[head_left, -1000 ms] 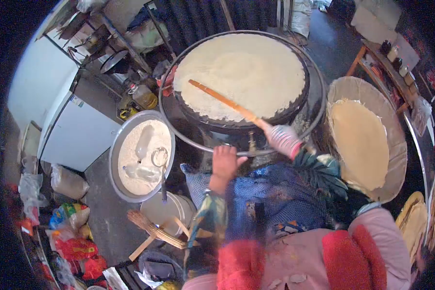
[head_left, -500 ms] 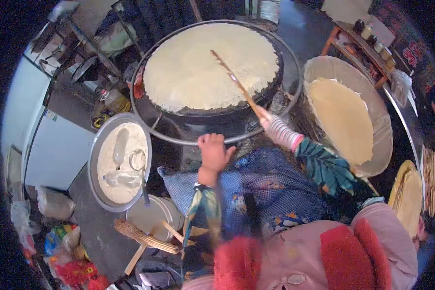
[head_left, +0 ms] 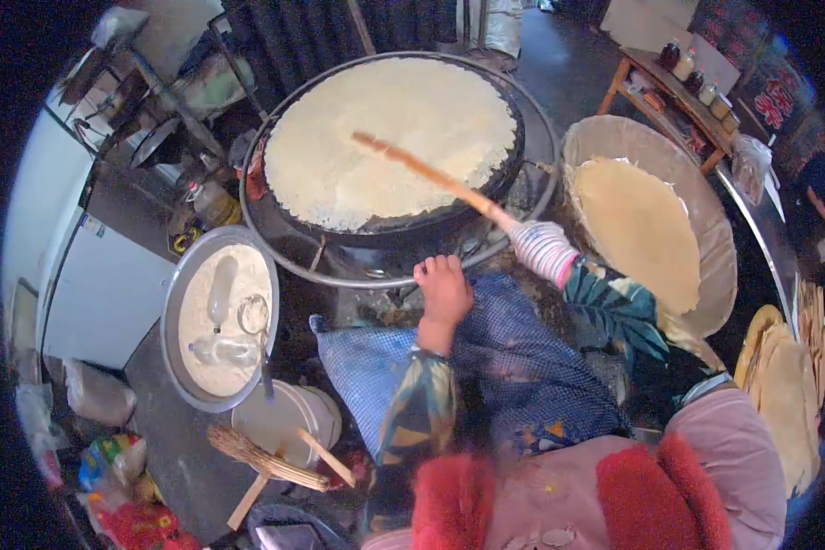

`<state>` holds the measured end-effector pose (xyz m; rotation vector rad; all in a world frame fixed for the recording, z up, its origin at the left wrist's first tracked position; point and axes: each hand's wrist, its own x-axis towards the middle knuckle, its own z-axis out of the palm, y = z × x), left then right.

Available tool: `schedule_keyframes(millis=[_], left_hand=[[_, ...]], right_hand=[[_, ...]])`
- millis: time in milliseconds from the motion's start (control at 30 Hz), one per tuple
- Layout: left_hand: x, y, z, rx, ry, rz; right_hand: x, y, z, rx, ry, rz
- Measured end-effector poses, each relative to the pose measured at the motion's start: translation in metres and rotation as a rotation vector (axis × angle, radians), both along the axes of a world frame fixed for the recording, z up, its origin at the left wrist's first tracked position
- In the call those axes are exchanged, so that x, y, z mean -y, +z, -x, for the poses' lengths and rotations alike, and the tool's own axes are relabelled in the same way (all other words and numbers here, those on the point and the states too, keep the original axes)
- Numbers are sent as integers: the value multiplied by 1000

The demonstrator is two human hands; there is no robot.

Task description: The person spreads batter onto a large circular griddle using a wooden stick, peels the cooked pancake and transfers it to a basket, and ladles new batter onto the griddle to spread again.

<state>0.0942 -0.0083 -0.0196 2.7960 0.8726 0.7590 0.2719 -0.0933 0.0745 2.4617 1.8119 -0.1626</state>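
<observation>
A thin, pale pancake (head_left: 330,183) covers most of a round black griddle (head_left: 385,236). My right hand (head_left: 508,221), below a striped cuff, is closed round the handle of a long wooden spatula (head_left: 422,169). Its blade stretches over the pancake, pointing up and left; whether it touches the surface I cannot tell. A metal ring (head_left: 357,283) encircles the griddle. My left hand (head_left: 445,291) has its fingers curled over the ring's near edge.
To the left stand a basin (head_left: 170,344) of pale flour or batter with bottles and a ladle, a bucket (head_left: 325,417), and a straw brush (head_left: 261,458). On the right are a lined basket (head_left: 715,220) holding a flat pancake and stacked flatbreads (head_left: 779,394). Jars (head_left: 686,64) line a wooden shelf.
The spatula has swung left and lower across the pancake, showing its blade flatter. The left hand appears further right along the ring. The whole view has shifted slightly.
</observation>
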Motion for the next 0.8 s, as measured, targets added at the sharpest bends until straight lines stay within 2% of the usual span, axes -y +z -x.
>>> schedule_keyframes(millis=[167, 200, 267, 400, 600, 633, 667, 800], left_hand=[[-6, 17, 21, -39, -2, 31], [-9, 17, 27, -45, 3, 32], [-18, 17, 37, -71, 22, 18], [-46, 23, 68, -136, 58, 92], [-123, 19, 123, -303, 121, -22], [-138, 16, 130, -246, 137, -146], [-154, 15, 142, -291, 127, -148], [-221, 13, 175, -151, 139, -80]], right_hand=[[-22, -20, -71, 36, -144, -46], [-24, -6, -74, 1, -182, -39], [-35, -34, -116, 49, -183, -111], [-63, -37, -163, 6, -283, -77], [-101, -52, -229, -12, -258, -132], [-109, -51, -236, -18, -268, -136], [-117, -50, -242, -16, -265, -134], [-141, -44, -256, -28, -209, -208]])
